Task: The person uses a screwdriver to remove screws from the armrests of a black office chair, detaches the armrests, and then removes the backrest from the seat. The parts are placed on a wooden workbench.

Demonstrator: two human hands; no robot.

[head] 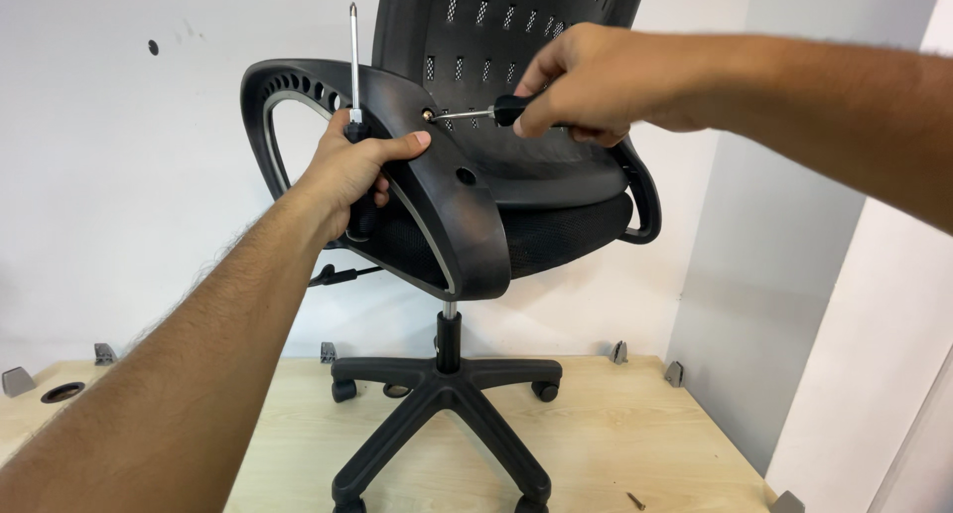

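My right hand (586, 81) grips a screwdriver (476, 113) on the armrest (447, 205) screw (428, 116), left hand (349, 170) clamps the armrest plus a spare driver (354, 61), lower hole (466, 175) looks empty, so maybe halfway done.

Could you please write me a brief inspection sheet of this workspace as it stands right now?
Surface: light wooden tabletop, carrying the chair base.
Job's things: black office chair; armrest with screw hole; two screwdrivers.
Clutter: loose screw near the front edge.
Grips: left hand braces the armrest, holding an upright screwdriver; right hand drives a horizontal screwdriver.
Cables: nothing seen.
Surroundings: white wall; grey brackets along the table edge.
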